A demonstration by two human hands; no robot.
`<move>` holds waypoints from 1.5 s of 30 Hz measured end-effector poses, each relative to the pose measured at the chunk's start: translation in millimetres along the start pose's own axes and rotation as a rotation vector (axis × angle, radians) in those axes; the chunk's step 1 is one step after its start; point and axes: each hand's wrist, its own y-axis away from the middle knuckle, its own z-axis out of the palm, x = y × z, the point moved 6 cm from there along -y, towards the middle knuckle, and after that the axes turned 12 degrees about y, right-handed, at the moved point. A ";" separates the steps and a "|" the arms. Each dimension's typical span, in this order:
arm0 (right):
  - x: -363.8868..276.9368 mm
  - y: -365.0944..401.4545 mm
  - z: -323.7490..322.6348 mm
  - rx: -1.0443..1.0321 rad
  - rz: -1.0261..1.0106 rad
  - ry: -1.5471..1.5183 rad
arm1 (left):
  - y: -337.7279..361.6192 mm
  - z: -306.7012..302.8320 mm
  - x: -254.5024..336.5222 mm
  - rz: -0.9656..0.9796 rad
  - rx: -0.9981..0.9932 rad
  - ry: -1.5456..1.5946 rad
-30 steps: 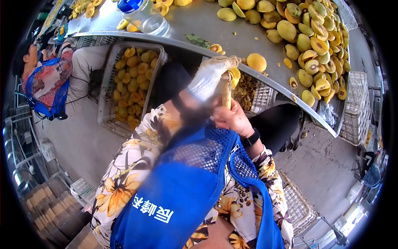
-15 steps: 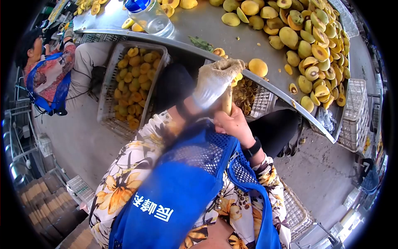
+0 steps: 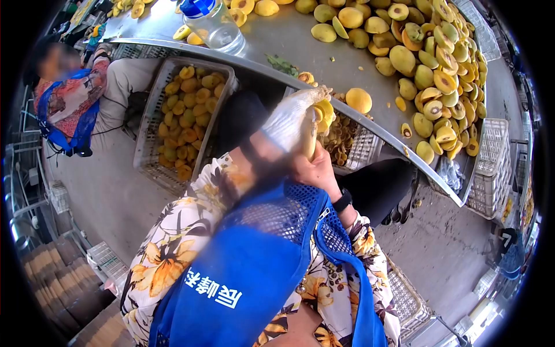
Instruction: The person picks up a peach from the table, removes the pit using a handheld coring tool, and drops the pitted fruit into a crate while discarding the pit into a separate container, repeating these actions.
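Observation:
My left hand (image 3: 292,118), in a white knitted glove with a soiled tan fingertip area, is closed around a yellow peach piece (image 3: 324,114). Below it, my bare right hand (image 3: 315,169) grips the pale handle of a pitting tool (image 3: 310,143), with the thumb along it. The tool's working end is up against the fruit, and its tip is hidden there. Both hands are close together just in front of the metal table's edge. Beneath them, a white crate (image 3: 365,144) holds brown pits and scraps.
Halved yellow peaches (image 3: 439,81) are heaped on the metal table (image 3: 277,34). A single peach (image 3: 358,100) lies near its edge. A blue-lidded clear jug (image 3: 217,29) stands at left. Below is a crate of peaches (image 3: 191,115); another person (image 3: 69,110) sits beyond it.
Both hands have shifted slightly left and down. The gloved hand has turned, and more of the yellow peach piece shows beside the tool.

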 end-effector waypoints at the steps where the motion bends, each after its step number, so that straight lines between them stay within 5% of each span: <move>1: 4.2 -1.7 -0.9 0.083 -0.138 0.105 | -1.5 0.9 -2.8 -0.088 -0.105 0.096; 4: -20.7 -0.5 -0.7 0.149 -0.332 0.410 | 3.4 -6.2 9.5 0.134 0.128 0.001; 7: -31.2 5.2 -14.9 0.296 -0.255 0.347 | -7.3 -16.6 20.2 0.292 -0.036 0.080; 9: -53.2 13.9 -38.1 0.491 -0.192 0.308 | 1.3 -18.1 46.7 0.985 0.110 -0.723; 11: -77.9 29.6 -49.9 0.639 -0.634 0.645 | 10.9 0.0 46.0 0.567 0.266 -0.161; 12: -65.5 26.4 -51.2 0.635 -0.555 0.605 | 15.8 0.5 48.7 0.495 0.305 -0.135; 15: -19.6 15.1 -42.1 0.197 -0.047 0.759 | 18.5 5.9 53.1 0.493 0.068 -0.127; 21: -57.9 13.8 -23.1 0.228 -0.120 0.628 | 29.1 12.5 45.5 0.721 0.150 -0.286; 23: -60.3 9.3 -23.8 0.223 -0.096 0.627 | 32.6 21.5 46.5 0.877 0.035 -0.616; 25: -55.9 6.5 -20.6 0.188 -0.083 0.638 | 26.9 12.7 42.0 0.617 0.120 -0.442; 29: -55.1 6.6 -4.3 0.188 -0.213 0.555 | 30.3 16.0 40.0 0.600 0.236 -0.468; 33: -44.1 5.8 5.4 -0.185 0.205 0.146 | 32.3 11.3 40.3 0.644 0.170 -0.491; 36: -34.1 3.3 6.5 -0.373 0.249 -0.031 | 25.6 5.0 34.8 0.514 0.142 -0.292; 39: -32.3 3.6 10.1 -0.509 0.191 -0.192 | 25.9 9.4 25.5 0.292 0.106 -0.116; 42: -59.7 5.3 25.4 -0.700 -0.367 0.076 | 31.2 22.1 20.9 0.255 0.187 -0.076; 43: -56.3 14.2 24.9 -0.875 -0.133 0.013 | 32.8 22.3 19.0 0.269 0.239 -0.072; 45: -66.2 11.2 11.0 -0.738 -0.306 0.028 | 31.6 21.0 28.0 0.351 0.230 -0.114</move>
